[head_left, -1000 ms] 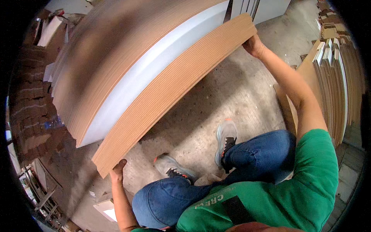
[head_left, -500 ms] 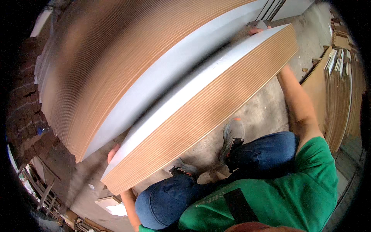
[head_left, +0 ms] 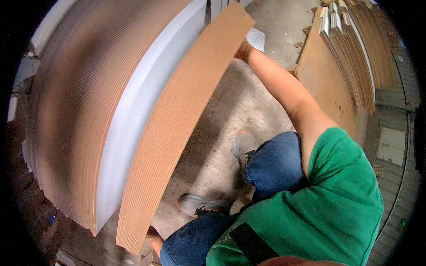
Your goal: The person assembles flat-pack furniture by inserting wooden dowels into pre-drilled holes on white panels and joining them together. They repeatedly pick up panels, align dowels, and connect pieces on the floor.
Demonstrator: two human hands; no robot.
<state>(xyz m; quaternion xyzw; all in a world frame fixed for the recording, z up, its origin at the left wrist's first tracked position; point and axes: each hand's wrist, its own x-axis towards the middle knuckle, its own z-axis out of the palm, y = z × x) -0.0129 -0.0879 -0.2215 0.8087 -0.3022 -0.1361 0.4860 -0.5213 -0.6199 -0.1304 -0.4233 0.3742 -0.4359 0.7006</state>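
Sheets (head_left: 175, 119) stretch between two grips, right hand (head_left: 242, 50) grasping far end, left hand (head_left: 153, 235) holding near end, larger stack (head_left: 84, 115) alongside.

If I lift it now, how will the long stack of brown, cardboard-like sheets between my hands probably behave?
The stack is probably stiff as a block, with many layers lying close together. It may be heavy for one hand: the left hand and right hand are at opposite ends. It could slide apart, since nothing visible binds it.
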